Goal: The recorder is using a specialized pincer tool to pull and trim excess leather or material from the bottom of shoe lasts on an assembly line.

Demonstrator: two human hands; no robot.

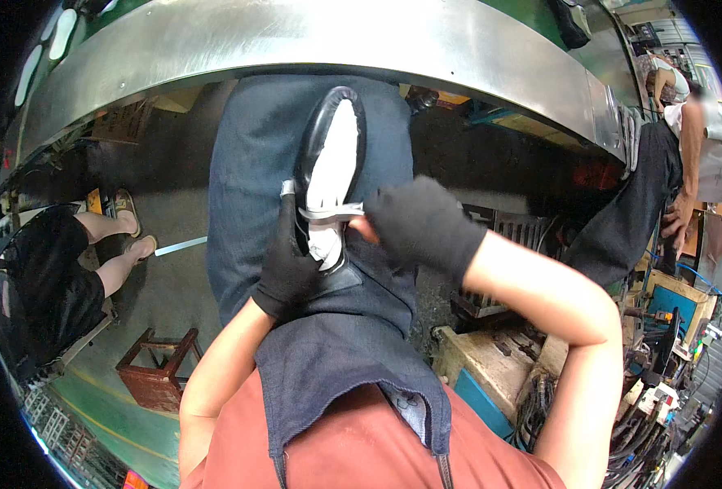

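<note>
A black shoe (304,152) lies sole up along my lap, its toe toward the bench and its white underside (334,159) showing. My left hand (288,259), in a black glove with bare or wrapped fingertips, grips the shoe near the heel. One of its fingers lies along the shoe's side and has a pale covering on the tip. My right hand (426,224), also gloved in black, is closed on one end of a thin pale grey strip (333,213). That strip runs across the narrow middle of the shoe; whether it is metal or tape I cannot tell.
A shiny metal bench edge (328,37) curves past my knees. A person sits at the left with sandalled feet (136,228), near a small wooden stool (158,369). Another person's arm (690,159) shows at the right, above machinery with cables (630,432). A dark shoe (571,23) rests beyond the bench edge.
</note>
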